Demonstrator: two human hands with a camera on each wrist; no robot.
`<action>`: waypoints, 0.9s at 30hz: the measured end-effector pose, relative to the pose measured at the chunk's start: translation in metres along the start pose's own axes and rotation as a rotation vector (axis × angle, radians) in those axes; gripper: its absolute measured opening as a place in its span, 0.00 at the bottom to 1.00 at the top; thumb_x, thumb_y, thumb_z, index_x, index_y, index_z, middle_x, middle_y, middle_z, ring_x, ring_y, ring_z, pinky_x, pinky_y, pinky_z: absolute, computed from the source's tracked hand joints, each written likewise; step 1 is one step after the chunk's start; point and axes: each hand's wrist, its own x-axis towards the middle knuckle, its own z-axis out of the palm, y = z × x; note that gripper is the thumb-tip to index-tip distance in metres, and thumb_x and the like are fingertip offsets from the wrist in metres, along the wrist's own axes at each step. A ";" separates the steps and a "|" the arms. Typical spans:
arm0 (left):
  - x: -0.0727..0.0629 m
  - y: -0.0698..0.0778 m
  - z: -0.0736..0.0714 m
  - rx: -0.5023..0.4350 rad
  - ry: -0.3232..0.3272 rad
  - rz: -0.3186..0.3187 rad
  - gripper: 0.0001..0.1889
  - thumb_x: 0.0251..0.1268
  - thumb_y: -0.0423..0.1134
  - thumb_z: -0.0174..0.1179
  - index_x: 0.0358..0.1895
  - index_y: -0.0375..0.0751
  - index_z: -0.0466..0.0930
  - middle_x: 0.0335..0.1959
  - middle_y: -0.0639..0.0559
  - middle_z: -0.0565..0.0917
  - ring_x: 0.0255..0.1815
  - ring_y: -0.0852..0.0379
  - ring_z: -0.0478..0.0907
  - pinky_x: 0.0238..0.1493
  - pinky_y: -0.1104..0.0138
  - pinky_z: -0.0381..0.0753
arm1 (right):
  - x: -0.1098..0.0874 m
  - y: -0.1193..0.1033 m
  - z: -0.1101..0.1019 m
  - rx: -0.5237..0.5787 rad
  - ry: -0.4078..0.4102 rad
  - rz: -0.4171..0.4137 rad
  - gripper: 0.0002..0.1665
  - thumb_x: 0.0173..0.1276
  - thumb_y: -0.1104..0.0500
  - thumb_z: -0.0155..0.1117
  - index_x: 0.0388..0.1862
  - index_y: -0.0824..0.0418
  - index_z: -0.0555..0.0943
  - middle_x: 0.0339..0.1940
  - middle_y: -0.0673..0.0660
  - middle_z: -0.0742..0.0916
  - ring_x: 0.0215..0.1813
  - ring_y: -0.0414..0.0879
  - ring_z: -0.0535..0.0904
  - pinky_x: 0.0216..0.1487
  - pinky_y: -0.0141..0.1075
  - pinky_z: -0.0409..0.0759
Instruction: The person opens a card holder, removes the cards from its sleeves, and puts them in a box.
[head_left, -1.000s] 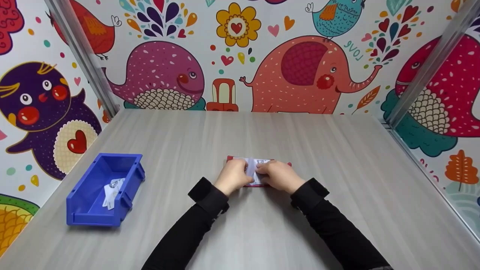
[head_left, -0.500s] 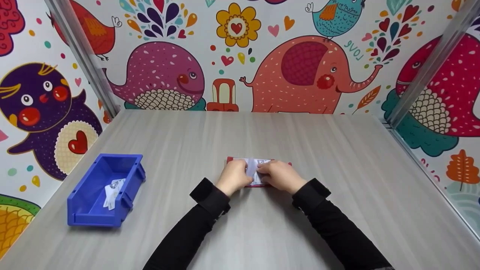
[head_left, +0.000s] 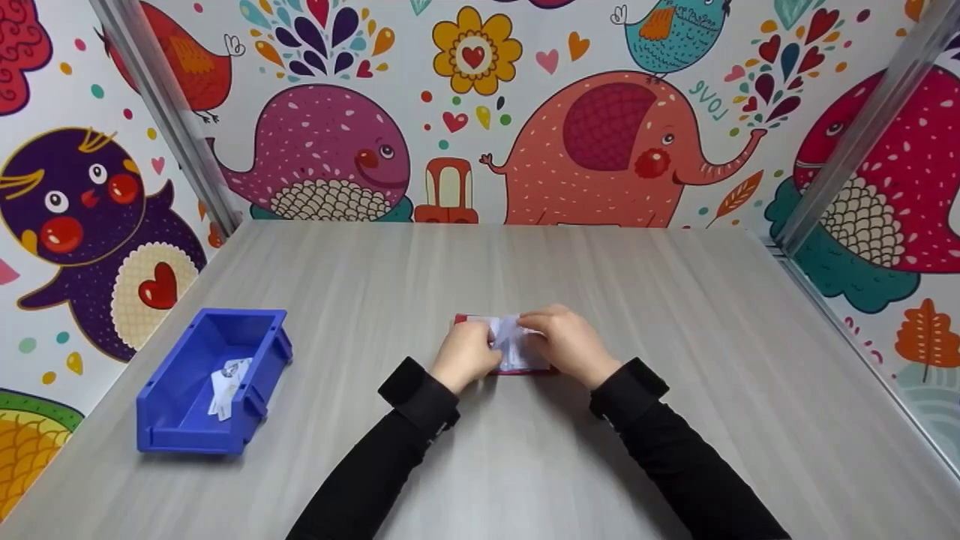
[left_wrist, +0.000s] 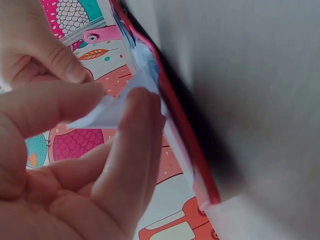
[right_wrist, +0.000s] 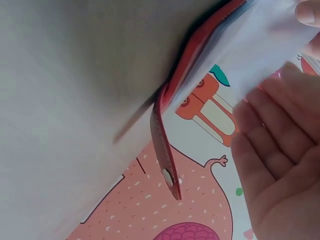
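A red card holder [head_left: 460,318] lies unfolded mid-table, with clear plastic sleeves [head_left: 513,351] inside. Its strap with a metal snap [right_wrist: 166,155] sticks out in the right wrist view. My left hand [head_left: 465,351] is at the holder's left part; in the left wrist view its thumb and fingers pinch a translucent sleeve [left_wrist: 112,112] raised from the red cover [left_wrist: 182,125]. My right hand [head_left: 571,346] is over the right part. In the right wrist view its fingers [right_wrist: 270,127] are loosely extended, fingertips right at the lifted sleeve [right_wrist: 265,45].
A blue plastic bin [head_left: 161,409] stands on the left of the table [head_left: 360,270], with several white cards [head_left: 227,386] lying in it. Walls printed with cartoon animals [head_left: 592,150] border the table at the back and sides.
My right hand has shifted slightly away and right, its fingers rising and straightening from their pinch on the sleeve. More of the sleeve shows between the hands. My left hand has stayed nearly still.
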 end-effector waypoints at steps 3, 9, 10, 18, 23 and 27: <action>0.000 -0.001 -0.001 0.015 0.018 0.007 0.20 0.47 0.28 0.62 0.11 0.46 0.60 0.13 0.59 0.59 0.17 0.59 0.57 0.20 0.68 0.55 | 0.001 0.000 -0.003 0.007 0.051 0.001 0.15 0.59 0.73 0.69 0.46 0.67 0.86 0.45 0.61 0.88 0.49 0.56 0.82 0.51 0.48 0.79; 0.000 -0.003 -0.002 0.014 0.041 -0.014 0.18 0.49 0.29 0.62 0.12 0.46 0.63 0.12 0.58 0.63 0.17 0.57 0.62 0.21 0.64 0.62 | 0.001 0.001 -0.007 0.009 0.078 0.005 0.13 0.61 0.70 0.70 0.46 0.66 0.87 0.44 0.60 0.88 0.48 0.55 0.83 0.51 0.48 0.80; 0.000 -0.003 -0.002 0.011 0.040 -0.023 0.17 0.49 0.29 0.62 0.13 0.45 0.63 0.13 0.58 0.63 0.17 0.57 0.63 0.22 0.64 0.63 | 0.001 0.001 -0.008 0.012 0.079 0.008 0.13 0.61 0.70 0.70 0.45 0.66 0.87 0.43 0.60 0.88 0.48 0.55 0.83 0.51 0.48 0.80; -0.001 -0.004 -0.003 0.010 0.027 -0.067 0.16 0.51 0.30 0.60 0.14 0.46 0.63 0.14 0.58 0.64 0.18 0.57 0.64 0.22 0.64 0.63 | 0.001 0.002 -0.010 0.009 0.093 0.019 0.13 0.60 0.71 0.71 0.45 0.66 0.87 0.43 0.60 0.88 0.48 0.55 0.83 0.50 0.48 0.80; -0.001 -0.004 -0.005 0.008 0.010 -0.080 0.18 0.51 0.30 0.60 0.14 0.47 0.61 0.13 0.58 0.62 0.17 0.58 0.61 0.21 0.66 0.59 | 0.000 0.002 -0.012 0.008 0.077 0.028 0.13 0.61 0.71 0.70 0.45 0.67 0.87 0.44 0.60 0.88 0.48 0.55 0.83 0.51 0.48 0.80; -0.001 -0.006 -0.007 0.009 0.018 -0.091 0.19 0.52 0.31 0.60 0.13 0.48 0.59 0.12 0.59 0.59 0.16 0.58 0.59 0.20 0.67 0.56 | -0.001 0.004 -0.014 0.014 0.067 0.047 0.14 0.60 0.72 0.70 0.46 0.68 0.87 0.44 0.60 0.88 0.49 0.55 0.83 0.52 0.48 0.79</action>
